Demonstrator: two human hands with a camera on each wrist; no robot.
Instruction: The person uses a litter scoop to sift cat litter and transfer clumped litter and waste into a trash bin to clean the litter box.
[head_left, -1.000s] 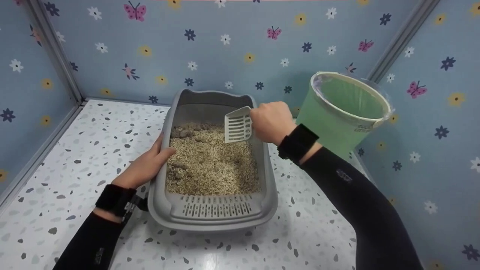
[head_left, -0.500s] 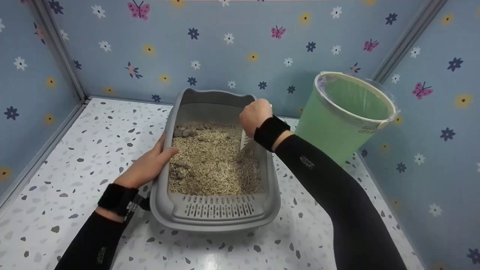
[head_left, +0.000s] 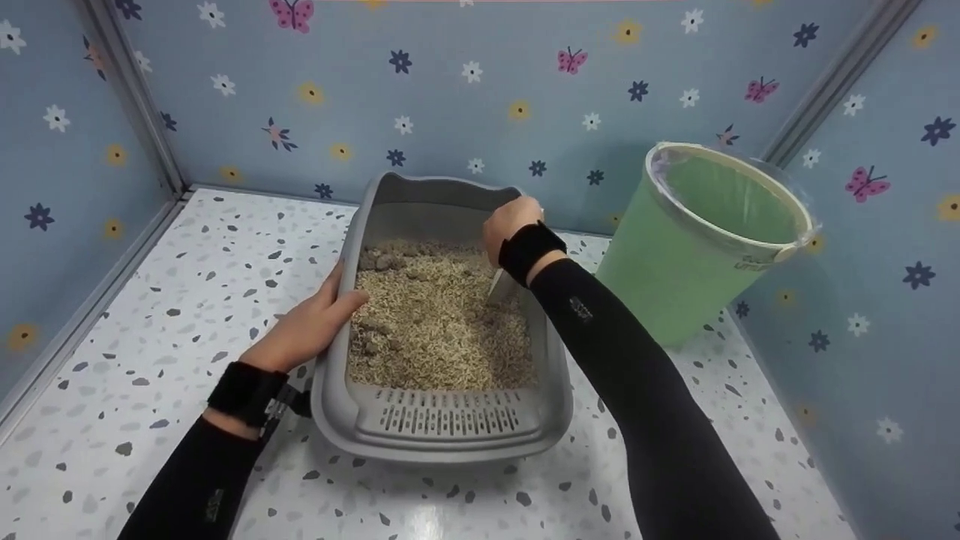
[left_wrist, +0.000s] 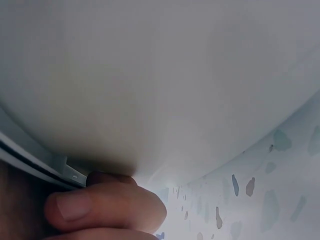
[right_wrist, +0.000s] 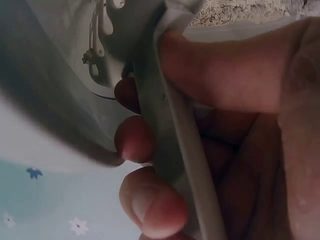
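Observation:
A grey litter box (head_left: 442,448) stands on the speckled surface, filled with tan pellet litter (head_left: 420,322) that has darker clumps at the back and left. My left hand (head_left: 307,330) grips the box's left edge, thumb over the rim; in the left wrist view, curled fingers (left_wrist: 110,205) lie against its outer wall. Inside the right wall, my right hand (head_left: 514,225) holds a slotted litter scoop (head_left: 501,286), its blade tilted down at the litter and mostly covered by the wrist. The right wrist view shows fingers and thumb wrapped round the scoop's handle (right_wrist: 167,115).
A green bin (head_left: 667,285) with a clear plastic liner stands to the right of the box, beyond my right forearm. Flower-patterned panels (head_left: 465,112) rise behind and on both sides. White speckled surface (head_left: 225,270) stretches around the box.
My right hand has lowered the scoop from above the litter down to the litter by the right wall, turning its blade. The left hand keeps its grip on the rim.

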